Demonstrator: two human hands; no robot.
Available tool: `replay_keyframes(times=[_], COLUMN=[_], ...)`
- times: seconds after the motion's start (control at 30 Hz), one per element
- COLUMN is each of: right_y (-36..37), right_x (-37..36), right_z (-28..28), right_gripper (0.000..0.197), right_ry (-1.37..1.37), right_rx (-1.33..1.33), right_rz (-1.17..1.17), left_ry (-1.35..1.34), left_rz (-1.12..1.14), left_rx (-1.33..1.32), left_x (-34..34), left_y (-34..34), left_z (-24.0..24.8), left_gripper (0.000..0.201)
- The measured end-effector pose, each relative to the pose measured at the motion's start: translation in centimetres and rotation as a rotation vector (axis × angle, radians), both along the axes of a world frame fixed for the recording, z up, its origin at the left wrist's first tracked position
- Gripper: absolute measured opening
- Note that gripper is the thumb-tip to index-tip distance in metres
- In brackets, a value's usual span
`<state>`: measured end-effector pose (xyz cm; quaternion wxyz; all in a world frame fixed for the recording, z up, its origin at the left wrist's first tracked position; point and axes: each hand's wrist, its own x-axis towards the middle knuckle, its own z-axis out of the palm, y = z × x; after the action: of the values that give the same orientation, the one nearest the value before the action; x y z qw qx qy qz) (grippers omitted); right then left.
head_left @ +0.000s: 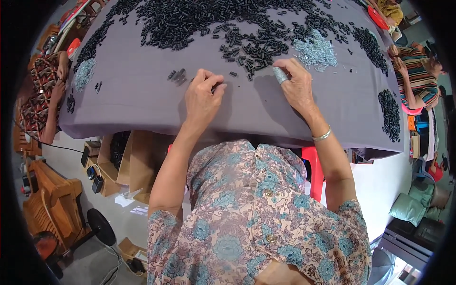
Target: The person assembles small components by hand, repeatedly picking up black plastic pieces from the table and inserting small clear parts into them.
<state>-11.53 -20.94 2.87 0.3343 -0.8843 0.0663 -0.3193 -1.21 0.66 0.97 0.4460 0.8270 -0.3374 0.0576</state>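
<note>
Two hands (pixel 204 92), countless black pieces (pixel 247 47)

Black parts (pixel 247 47): small short tube-like pieces, lying scattered in broad heap across far half of cloth, thinning toward near edge. Few stragglers (pixel 176 75) sitting apart, just left of left hand (pixel 203 95). Left hand pinching, fingertips curling together on cloth; what they are pinching too small to tell. Right hand (pixel 297 83) resting at heap's near edge, index finger wearing silvery wrap, touching pieces.
</note>
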Motion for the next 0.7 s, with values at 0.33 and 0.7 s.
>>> replay_keyframes(times=[0.33, 0.7], right_y=[1.3, 2.2], right_x=[1.8, 2.2], right_z=[-0.2, -0.7], right_gripper=[0.017, 0.019], right_ry=[0.098, 0.177], right_rx=[-0.033, -0.190], right_rz=[0.176, 0.212], left_ry=[-0.061, -0.033], left_rz=[-0.004, -0.011], left_rx=[-0.025, -0.058], left_x=[0.2, 0.0], left_y=[0.0, -0.2], left_z=[-0.3, -0.3], left_gripper=[0.013, 0.012])
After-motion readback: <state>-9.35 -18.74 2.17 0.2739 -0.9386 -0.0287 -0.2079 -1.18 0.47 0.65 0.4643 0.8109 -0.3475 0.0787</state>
